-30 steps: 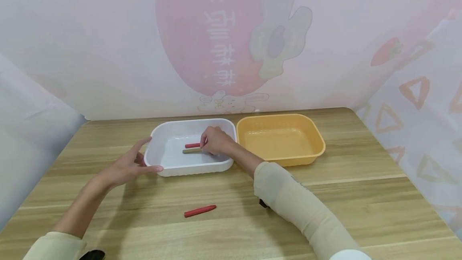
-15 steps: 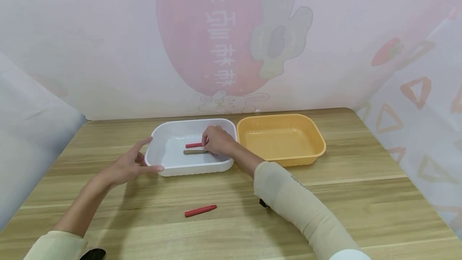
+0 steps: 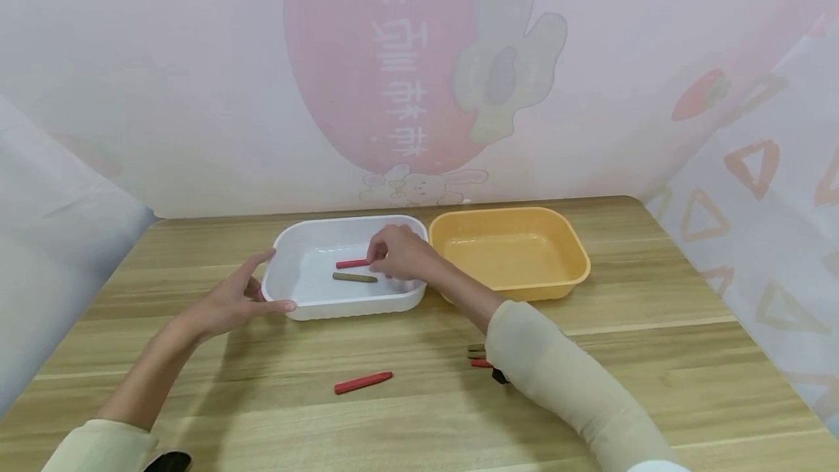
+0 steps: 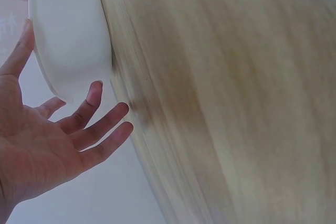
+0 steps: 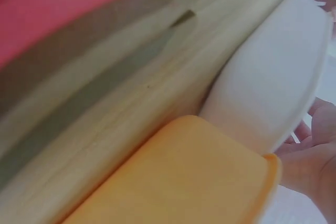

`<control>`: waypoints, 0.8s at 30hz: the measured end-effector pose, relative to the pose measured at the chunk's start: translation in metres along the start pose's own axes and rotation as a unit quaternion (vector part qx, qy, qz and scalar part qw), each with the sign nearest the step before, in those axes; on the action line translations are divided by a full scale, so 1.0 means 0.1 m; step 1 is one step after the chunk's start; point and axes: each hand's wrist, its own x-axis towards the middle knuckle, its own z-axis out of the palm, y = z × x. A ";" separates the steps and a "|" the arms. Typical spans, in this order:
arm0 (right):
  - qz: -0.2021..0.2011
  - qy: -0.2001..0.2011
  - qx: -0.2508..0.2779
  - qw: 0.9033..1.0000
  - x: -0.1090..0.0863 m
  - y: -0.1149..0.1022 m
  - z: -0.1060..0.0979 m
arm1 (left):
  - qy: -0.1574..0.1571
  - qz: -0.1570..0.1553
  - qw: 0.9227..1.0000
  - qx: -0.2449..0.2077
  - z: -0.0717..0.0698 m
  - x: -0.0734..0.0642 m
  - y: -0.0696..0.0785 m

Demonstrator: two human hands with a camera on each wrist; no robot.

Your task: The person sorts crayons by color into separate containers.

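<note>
A pale printed backdrop (image 3: 197, 93) rises behind the wood-grained table (image 3: 655, 370), with a patterned white panel (image 3: 773, 239) along the right side. A cream sleeve (image 3: 564, 377) crosses above the table. Towards the far edge, a white tray (image 3: 354, 307) and a yellow tray (image 3: 511, 257) stand side by side. The left hand (image 3: 229, 303), fingers spread, touches the white tray's left end. The right hand (image 3: 401, 253) is inside it at a red crayon (image 3: 350, 264); whether it grips that, I cannot quite tell. An olive crayon (image 3: 355, 278) lies just beside, another red crayon (image 3: 363, 383) on the table in front.
</note>
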 end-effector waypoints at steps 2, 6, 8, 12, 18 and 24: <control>-0.020 0.002 0.001 1.000 -0.06 -0.03 -0.02 | 0.001 0.002 1.000 0.000 0.00 0.00 0.00; -0.063 0.015 -0.003 0.998 -0.18 -0.12 -0.06 | -0.001 0.004 1.000 0.002 -0.01 -0.01 0.00; -0.083 0.023 -0.001 0.996 -0.26 -0.16 -0.06 | -0.002 0.002 1.000 0.004 -0.01 -0.01 0.01; -0.108 0.023 0.018 0.994 -0.41 -0.24 -0.06 | -0.006 -0.001 1.000 0.003 -0.01 -0.01 0.02; -0.133 0.006 0.037 0.990 -0.60 -0.29 -0.03 | -0.005 0.008 1.000 -0.002 0.00 -0.01 0.01; -0.150 -0.019 0.026 0.988 -0.76 -0.28 0.01 | -0.004 0.009 1.000 -0.004 0.00 -0.01 0.01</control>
